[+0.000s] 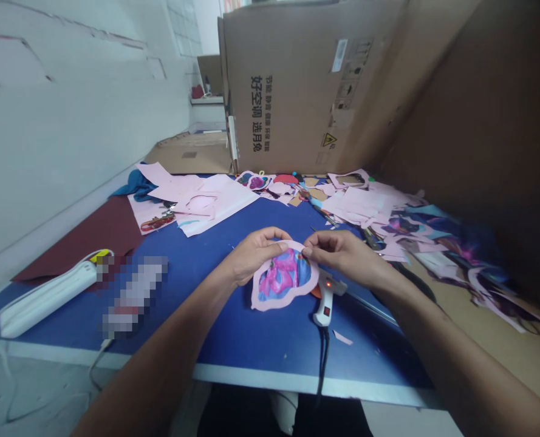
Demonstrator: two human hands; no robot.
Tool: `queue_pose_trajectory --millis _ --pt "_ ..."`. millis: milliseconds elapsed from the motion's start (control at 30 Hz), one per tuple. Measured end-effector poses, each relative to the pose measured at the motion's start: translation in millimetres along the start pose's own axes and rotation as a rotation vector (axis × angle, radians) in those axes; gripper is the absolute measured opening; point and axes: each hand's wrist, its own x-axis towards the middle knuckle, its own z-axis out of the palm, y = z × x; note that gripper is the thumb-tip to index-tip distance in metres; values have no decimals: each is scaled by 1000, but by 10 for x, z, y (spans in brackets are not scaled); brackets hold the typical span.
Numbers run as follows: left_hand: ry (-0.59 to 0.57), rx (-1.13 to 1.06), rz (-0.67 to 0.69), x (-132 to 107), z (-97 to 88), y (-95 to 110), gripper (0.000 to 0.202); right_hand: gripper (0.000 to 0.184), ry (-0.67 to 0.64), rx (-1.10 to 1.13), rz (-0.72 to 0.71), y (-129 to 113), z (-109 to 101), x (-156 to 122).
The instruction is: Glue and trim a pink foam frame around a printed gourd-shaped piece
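Over the middle of the blue table, a rounded pale-pink cutout (281,276) with a glossy magenta and blue inside is held up. My left hand (258,252) grips it along its upper left edge, thumb on top. At its upper right edge, my right hand (338,252) has thumb and forefinger pinched together; the fingertips touch the rim, and whether something small sits between them is too fine to see. Just below my right hand lies a white glue gun (327,300) with a lit red light and a black cord. A small pink paper scrap (342,337) is beside it.
Pink sheets with cut-out holes (215,200) lie at the back left, near a dark red sheet (82,243). Heaped scraps (365,203) cover the back right. A white power strip (48,300) and a blurred-out object (135,297) lie left. A large cardboard box (297,91) stands behind.
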Motion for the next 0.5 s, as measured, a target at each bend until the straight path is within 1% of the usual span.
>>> queue_pose_trajectory --millis 67,133,267,333,400,500 --pt "40 -35 27 13 -17 29 47 40 46 8 -37 8 -60 6" --pt "94 -70 56 28 -45 73 53 42 137 54 -53 21 -122 29" --pt "153 -148 122 46 -92 155 67 47 366 309 -67 55 -156 134" --pt "165 -192 186 49 -88 160 72 50 443 441 -74 56 -112 198" --pt "169 -191 219 51 -60 131 71 53 485 536 -80 38 -36 250" --pt "158 -93 211 54 8 46 62 54 473 609 -79 -9 113 289"
